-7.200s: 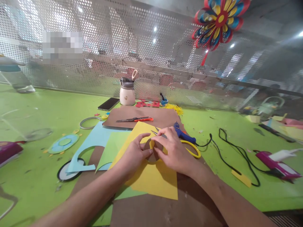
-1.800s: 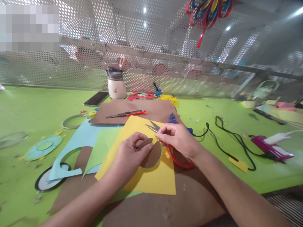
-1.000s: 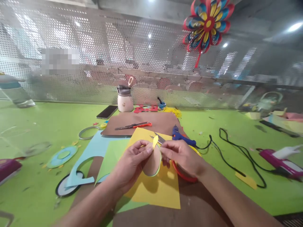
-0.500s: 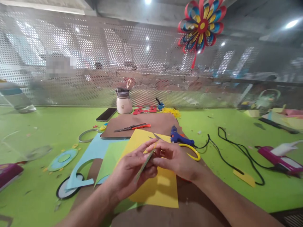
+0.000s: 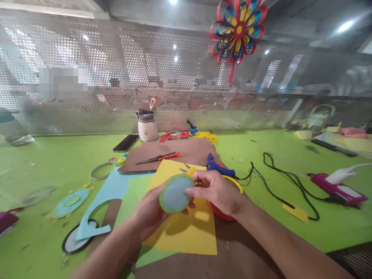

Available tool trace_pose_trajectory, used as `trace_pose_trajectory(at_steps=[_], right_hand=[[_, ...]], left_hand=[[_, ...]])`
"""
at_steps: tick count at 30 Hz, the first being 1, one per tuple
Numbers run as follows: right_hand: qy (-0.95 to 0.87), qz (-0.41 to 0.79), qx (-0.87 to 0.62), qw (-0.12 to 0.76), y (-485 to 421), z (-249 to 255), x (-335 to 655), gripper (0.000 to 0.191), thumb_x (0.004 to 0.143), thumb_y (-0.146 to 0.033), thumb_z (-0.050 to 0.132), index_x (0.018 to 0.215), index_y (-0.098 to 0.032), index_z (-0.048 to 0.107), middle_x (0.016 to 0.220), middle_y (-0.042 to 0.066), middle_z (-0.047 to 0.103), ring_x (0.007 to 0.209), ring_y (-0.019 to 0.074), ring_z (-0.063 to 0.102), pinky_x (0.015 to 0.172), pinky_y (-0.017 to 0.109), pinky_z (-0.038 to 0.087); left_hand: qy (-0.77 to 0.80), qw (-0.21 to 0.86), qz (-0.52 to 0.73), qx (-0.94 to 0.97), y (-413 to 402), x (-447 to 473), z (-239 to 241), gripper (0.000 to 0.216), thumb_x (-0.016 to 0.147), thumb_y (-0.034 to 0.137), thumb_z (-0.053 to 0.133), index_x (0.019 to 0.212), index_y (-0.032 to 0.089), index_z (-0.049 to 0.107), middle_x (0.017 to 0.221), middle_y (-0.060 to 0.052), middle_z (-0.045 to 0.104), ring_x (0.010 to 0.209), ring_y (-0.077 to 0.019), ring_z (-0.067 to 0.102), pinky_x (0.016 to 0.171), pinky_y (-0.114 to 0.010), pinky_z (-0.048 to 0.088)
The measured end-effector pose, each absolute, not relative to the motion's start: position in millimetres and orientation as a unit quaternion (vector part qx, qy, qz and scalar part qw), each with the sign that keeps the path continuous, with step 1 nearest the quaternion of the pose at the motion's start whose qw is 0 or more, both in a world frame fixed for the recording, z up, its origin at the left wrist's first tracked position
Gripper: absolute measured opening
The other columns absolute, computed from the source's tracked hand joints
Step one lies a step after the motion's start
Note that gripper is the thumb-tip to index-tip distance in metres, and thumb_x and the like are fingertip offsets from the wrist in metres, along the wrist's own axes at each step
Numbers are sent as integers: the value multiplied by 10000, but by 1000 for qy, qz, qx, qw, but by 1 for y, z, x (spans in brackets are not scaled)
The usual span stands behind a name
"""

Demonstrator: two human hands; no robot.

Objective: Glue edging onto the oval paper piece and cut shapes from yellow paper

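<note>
A round paper disc [image 5: 175, 193], pale blue with a green rim, faces me above the yellow sheet. My left hand [image 5: 151, 209] grips it from behind and the left, most of its fingers hidden by the disc. On the disc's right edge my right hand [image 5: 216, 192] is pinched, thumb on the blue face. A small yellow paper piece [image 5: 190, 172] shows at the fingertips by the upper right rim. Scissors with a yellow handle loop [image 5: 235, 182] lie partly under my right hand. Yellow paper [image 5: 192, 240] lies beneath both hands.
Behind lie orange-handled scissors [image 5: 159, 157] on brown card [image 5: 174, 146], and a blue glue gun [image 5: 219, 166] with a black cord. To the left are cut blue paper [image 5: 112, 193], a decorated paper disc [image 5: 71, 201] and a tape ring [image 5: 103, 170]. A power strip [image 5: 338, 188] is at right.
The disc has turned from edge-on to face me. The view has shifted slightly, and my right thumb now presses on the disc's right side.
</note>
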State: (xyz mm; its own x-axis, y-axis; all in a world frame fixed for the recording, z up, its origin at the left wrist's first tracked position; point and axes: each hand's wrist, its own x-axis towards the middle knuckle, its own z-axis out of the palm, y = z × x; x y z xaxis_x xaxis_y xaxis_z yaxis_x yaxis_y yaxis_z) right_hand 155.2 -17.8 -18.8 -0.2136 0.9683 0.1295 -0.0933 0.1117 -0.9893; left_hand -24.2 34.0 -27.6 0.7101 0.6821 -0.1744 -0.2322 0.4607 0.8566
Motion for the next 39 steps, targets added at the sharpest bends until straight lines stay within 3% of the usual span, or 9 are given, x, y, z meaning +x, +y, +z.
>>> trace_pose_trajectory(at_steps=[3,7,12,16,22,27,34,39], right_hand=[[-572,527,-427,462,-15,-16,161,220,750,-314,747,748,-138,615,695,-15,576,655,106,518,625,250,390],[-559,534,-464,432,-13,-18,162,277,724,-358,751,722,-133,591,644,-25,557,603,97,486,580,240,371],[-582,479,-505,421,-13,-22,159,205,764,-291,687,687,-149,560,595,-55,475,563,86,404,522,232,303],[-596,460,-517,408,-13,-22,158,148,766,-276,669,733,-151,596,639,-37,492,598,105,420,547,246,315],[-544,480,-467,506,-13,-16,156,185,798,-337,653,778,-153,656,732,3,581,698,135,497,664,275,397],[-521,465,-475,536,-12,-18,151,185,781,-322,671,695,-160,659,677,-12,567,662,127,472,636,274,386],[-452,489,-479,572,-12,-23,148,215,709,-363,741,698,-159,676,641,-22,588,603,112,484,591,260,395],[-437,492,-482,579,-14,-26,146,210,727,-363,737,724,-159,686,640,-23,600,587,105,493,567,251,400]], left_hand=[[329,779,326,422,45,-29,-23,249,834,288,551,1003,154,674,874,-78,685,777,-208,616,680,-302,473],[337,728,338,492,43,-27,-19,270,815,407,595,883,156,667,826,-49,654,785,-191,593,686,-272,453],[378,687,291,548,30,-18,-18,282,693,398,741,769,152,627,710,-25,635,637,-156,545,575,-251,395],[378,686,310,539,29,-17,-22,279,654,380,770,687,155,608,617,9,599,566,-127,498,537,-235,360],[374,680,297,556,28,-18,-26,263,702,397,735,697,166,610,602,18,598,549,-121,500,529,-230,353],[373,676,287,568,25,-16,-27,240,712,389,728,713,171,629,622,22,609,557,-115,493,528,-222,352],[380,671,283,571,21,-15,-27,263,734,397,705,886,183,706,775,-23,691,654,-161,567,601,-256,409],[382,672,295,561,21,-14,-26,224,719,367,724,837,179,695,735,-15,681,633,-153,561,595,-253,411]])
